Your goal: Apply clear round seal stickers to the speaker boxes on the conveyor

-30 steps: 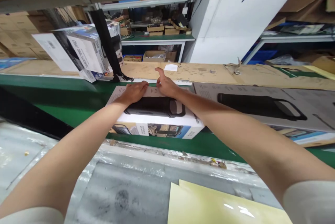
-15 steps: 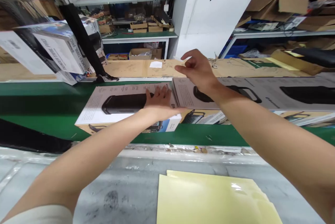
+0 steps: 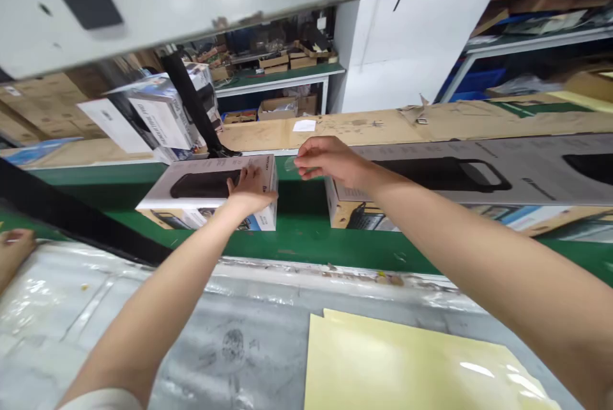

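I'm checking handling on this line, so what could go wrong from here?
The small clear piece of film held by the right hand might crease or drop onto the flat green surface below. The white printed cardboard box under the left hand could slide or twist if pushed unevenly, since only that hand touches it.

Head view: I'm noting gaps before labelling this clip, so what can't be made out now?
All in the head view:
Clear piece at the right hand's fingertips: too small and see-through to identify.
Print under the left hand on the white box: covered by that hand.
Box row: partly behind the right forearm, cut off by the right edge.
Another person's hand: cut off by the left edge.
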`<action>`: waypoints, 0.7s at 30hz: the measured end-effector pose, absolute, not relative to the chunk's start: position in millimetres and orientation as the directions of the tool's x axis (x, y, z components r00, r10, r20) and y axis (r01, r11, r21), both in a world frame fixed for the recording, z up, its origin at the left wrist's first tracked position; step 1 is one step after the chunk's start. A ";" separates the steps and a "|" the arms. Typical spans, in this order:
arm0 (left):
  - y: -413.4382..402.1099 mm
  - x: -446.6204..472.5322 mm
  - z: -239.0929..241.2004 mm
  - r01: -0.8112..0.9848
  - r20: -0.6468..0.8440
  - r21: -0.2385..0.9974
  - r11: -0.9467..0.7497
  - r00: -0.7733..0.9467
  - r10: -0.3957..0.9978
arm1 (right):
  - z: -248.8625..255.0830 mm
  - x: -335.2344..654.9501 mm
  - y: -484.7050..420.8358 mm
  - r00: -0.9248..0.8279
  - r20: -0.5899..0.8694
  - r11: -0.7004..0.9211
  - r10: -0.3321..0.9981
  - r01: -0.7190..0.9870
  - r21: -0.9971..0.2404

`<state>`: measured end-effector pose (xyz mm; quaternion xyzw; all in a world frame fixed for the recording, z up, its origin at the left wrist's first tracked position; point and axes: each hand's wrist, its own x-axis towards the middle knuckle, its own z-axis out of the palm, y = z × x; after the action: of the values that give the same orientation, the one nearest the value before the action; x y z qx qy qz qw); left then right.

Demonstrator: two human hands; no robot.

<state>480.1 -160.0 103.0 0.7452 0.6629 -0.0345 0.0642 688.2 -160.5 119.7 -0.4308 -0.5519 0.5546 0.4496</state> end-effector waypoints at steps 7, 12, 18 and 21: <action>-175.6 465.0 81.3 0.978 0.075 0.186 -0.090 0.077 0.994 | 98.3 615.6 -121.8 -0.166 -0.159 -0.172 0.973 -0.063 -0.983; -177.6 463.2 83.2 0.969 0.084 0.230 -0.093 0.075 0.994 | 88.4 606.1 -109.9 -0.133 -0.155 -0.156 0.979 0.002 -0.988; -177.4 461.9 82.6 0.964 0.098 0.248 -0.096 0.074 0.992 | 78.8 598.5 -103.1 -0.099 -0.138 -0.129 0.985 0.095 -0.987; -175.9 458.2 82.1 0.963 0.099 0.251 -0.100 0.077 0.992 | 75.8 591.7 -100.9 -0.063 -0.147 -0.135 0.987 0.170 -0.976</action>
<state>458.2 -175.9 82.1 0.7316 0.6681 0.1221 0.0597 591.7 -100.9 75.8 -0.5547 -0.5214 0.5095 0.4010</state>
